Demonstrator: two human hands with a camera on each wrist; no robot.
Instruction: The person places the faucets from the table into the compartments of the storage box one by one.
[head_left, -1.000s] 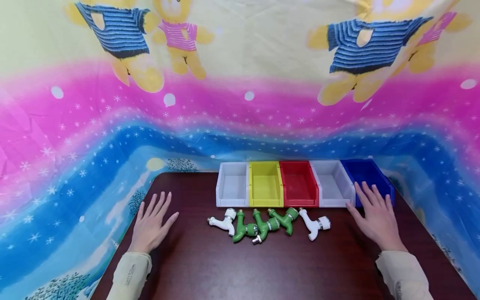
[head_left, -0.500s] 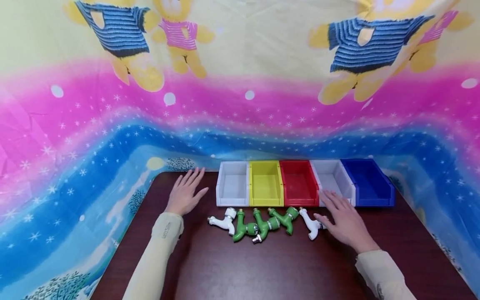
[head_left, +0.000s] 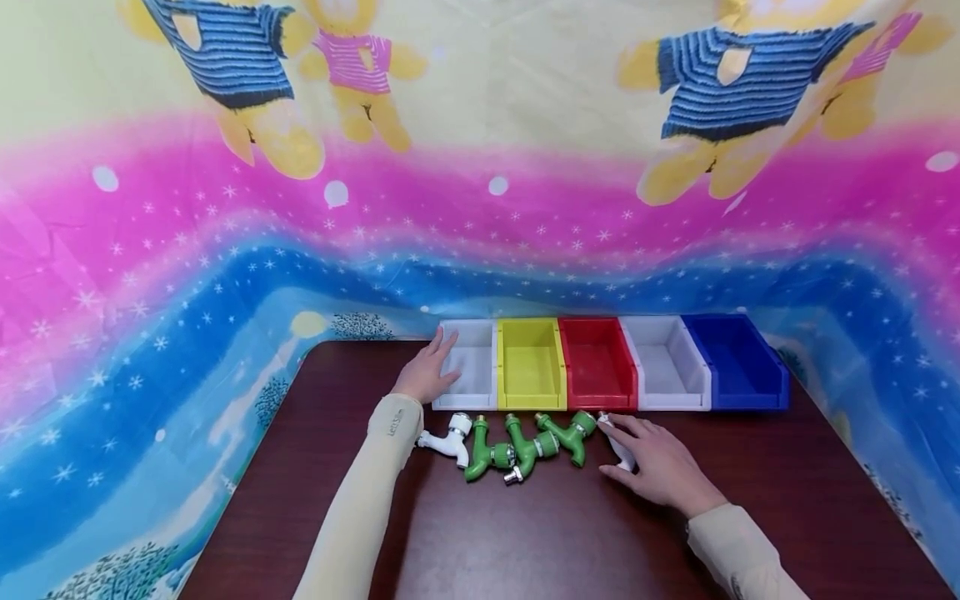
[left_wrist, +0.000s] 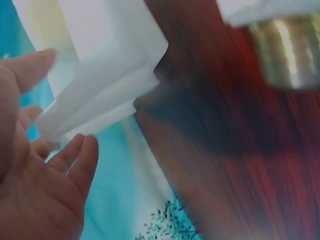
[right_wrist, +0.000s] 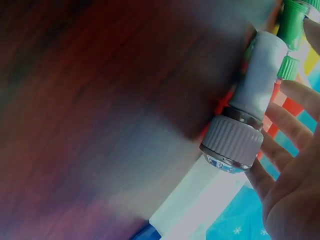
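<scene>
My left hand (head_left: 427,372) is at the left wall of the leftmost white bin (head_left: 468,395), its fingers spread and reaching over the wall. In the left wrist view the thumb and fingers (left_wrist: 84,162) lie either side of the bin's corner; firm contact cannot be told. My right hand (head_left: 663,460) hovers over the right-hand white tap (head_left: 619,451), covering its handle. From the right wrist, the tap's grey-looking ribbed knob (right_wrist: 232,141) shows beside loosely bent fingers (right_wrist: 287,125), without a visible grip. Several more taps lie in the row: a white tap (head_left: 450,442) and green taps (head_left: 529,450).
To the right of the first bin stand a yellow bin (head_left: 531,402), a red bin (head_left: 602,400), another white bin (head_left: 673,400) and a blue bin (head_left: 750,400), side by side. They stand near the dark wooden table's (head_left: 510,533) back edge, before a printed cloth (head_left: 495,233).
My left hand has moved right and forward from the table's left side to the leftmost white bin. The right hand has moved left from the blue bin to the right-hand white tap.
</scene>
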